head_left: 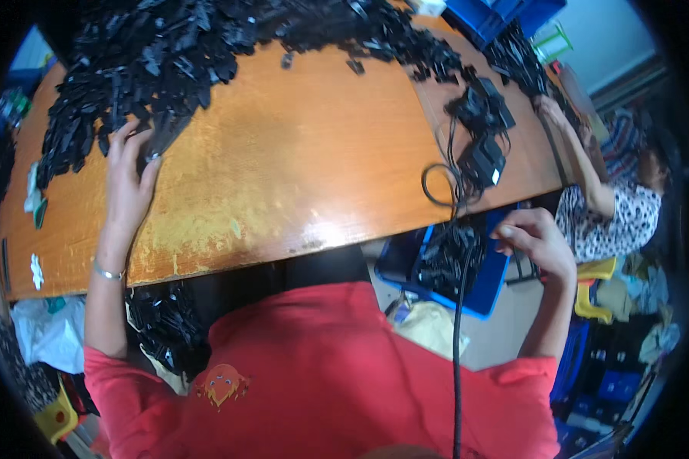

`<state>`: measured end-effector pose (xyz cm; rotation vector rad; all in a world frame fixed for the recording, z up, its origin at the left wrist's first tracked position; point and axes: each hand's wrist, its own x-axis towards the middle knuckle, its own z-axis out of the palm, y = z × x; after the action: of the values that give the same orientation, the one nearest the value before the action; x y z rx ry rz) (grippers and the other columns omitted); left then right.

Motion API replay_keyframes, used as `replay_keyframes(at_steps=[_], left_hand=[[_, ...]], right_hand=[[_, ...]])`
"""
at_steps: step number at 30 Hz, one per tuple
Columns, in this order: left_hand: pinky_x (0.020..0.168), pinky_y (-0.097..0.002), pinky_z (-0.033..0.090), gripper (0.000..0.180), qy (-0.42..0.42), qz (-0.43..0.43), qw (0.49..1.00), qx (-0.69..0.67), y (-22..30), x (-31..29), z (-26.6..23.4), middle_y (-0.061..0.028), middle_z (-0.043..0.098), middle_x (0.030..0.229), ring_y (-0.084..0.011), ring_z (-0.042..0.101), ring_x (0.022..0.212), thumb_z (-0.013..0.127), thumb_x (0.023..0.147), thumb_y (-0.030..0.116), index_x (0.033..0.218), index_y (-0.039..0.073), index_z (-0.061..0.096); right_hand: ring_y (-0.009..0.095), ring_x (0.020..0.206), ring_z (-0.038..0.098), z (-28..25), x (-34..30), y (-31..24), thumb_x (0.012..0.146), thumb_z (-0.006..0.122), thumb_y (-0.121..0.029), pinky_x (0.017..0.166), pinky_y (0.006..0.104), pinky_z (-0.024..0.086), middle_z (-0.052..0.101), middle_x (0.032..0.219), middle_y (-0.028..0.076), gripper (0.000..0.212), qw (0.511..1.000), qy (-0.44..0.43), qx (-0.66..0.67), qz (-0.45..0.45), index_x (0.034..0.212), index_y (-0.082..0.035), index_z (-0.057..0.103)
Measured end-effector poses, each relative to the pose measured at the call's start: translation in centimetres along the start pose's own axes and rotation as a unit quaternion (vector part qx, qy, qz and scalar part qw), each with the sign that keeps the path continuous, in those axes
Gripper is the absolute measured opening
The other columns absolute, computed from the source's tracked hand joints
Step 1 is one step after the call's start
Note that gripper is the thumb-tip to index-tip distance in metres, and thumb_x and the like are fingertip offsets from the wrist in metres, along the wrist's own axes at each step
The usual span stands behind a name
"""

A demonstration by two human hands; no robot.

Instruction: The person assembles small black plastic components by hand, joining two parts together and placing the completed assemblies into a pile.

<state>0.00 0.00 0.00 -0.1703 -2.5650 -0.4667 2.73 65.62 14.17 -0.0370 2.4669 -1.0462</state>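
Observation:
My left hand (128, 172) reaches over the table to the near edge of a big heap of black plastic pieces (153, 57). Between its thumb and fingers is a flat, dark, pointed plastic piece (167, 136), slightly blurred. To the right, past the table's front edge, my right hand (540, 243) hangs beside a blue bin (496, 287). Its fingers are curled together in a pinch; whatever they hold, if anything, is too small to see. More black pieces (448, 260) lie inside the bin.
Black power adapters with a looped cable (482, 126) sit on the wooden table (306, 153) at right, and a cord hangs over its edge. Another person (608, 206) works at the far right, a hand on black pieces. Small white clips (36, 271) lie at left.

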Motion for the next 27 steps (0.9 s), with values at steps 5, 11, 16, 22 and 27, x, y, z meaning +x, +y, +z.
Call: replay_keyframes(at_steps=[5,11,16,22,27], left_hand=[[0.122,-0.0463,0.041,0.043,-0.008,0.009,1.000,0.001,-0.2,-1.1,-0.7,-0.0190,0.053,0.155,-0.0410,0.050,0.147,0.073,0.094,0.001,0.137,0.004,0.065],[0.122,-0.0479,0.041,0.041,-0.021,0.040,0.999,0.011,0.4,0.1,1.4,-0.0186,0.052,0.156,-0.0396,0.049,0.148,0.072,0.097,0.003,0.138,0.005,0.065],[0.124,-0.0480,0.039,0.041,-0.036,0.055,0.998,0.017,0.4,-0.2,1.3,-0.0188,0.049,0.161,-0.0400,0.046,0.151,0.067,0.102,0.003,0.142,0.003,0.062],[0.124,-0.0476,0.039,0.044,-0.080,0.064,0.994,0.021,1.3,0.4,-0.9,-0.0204,0.049,0.160,-0.0425,0.046,0.151,0.069,0.097,0.001,0.140,0.003,0.062],[0.120,-0.0494,0.042,0.039,-0.078,0.069,0.994,-0.022,3.1,1.0,-1.2,-0.0230,0.050,0.157,-0.0454,0.049,0.145,0.072,0.092,0.001,0.130,0.002,0.063]], right_hand=[[0.019,0.104,0.076,9.9,0.1,2.8,0.100,0.075,-0.007,0.091,0.0337,0.061,0.080,0.119,0.013,0.032,0.947,-0.318,0.030,-0.042,0.131,0.002,0.074],[0.014,0.104,0.075,20.5,4.9,-2.0,0.107,0.069,-0.007,0.095,0.0296,0.059,0.080,0.113,0.006,0.033,0.919,-0.256,0.239,-0.183,0.139,-0.005,0.072],[0.009,0.083,0.072,20.5,6.5,-5.8,0.104,0.067,-0.005,0.075,0.0244,0.058,0.076,0.100,0.003,0.038,0.882,-0.176,0.331,-0.284,0.142,-0.003,0.068],[0.012,0.080,0.074,19.8,14.8,-16.4,0.101,0.069,-0.002,0.067,0.0278,0.060,0.077,0.094,0.008,0.025,0.908,-0.017,0.331,-0.256,0.125,0.004,0.072],[0.022,0.090,0.076,16.1,33.8,-18.7,0.088,0.070,0.004,0.079,0.0364,0.061,0.081,0.100,0.012,0.020,0.779,0.420,0.289,-0.365,0.105,0.000,0.080]])
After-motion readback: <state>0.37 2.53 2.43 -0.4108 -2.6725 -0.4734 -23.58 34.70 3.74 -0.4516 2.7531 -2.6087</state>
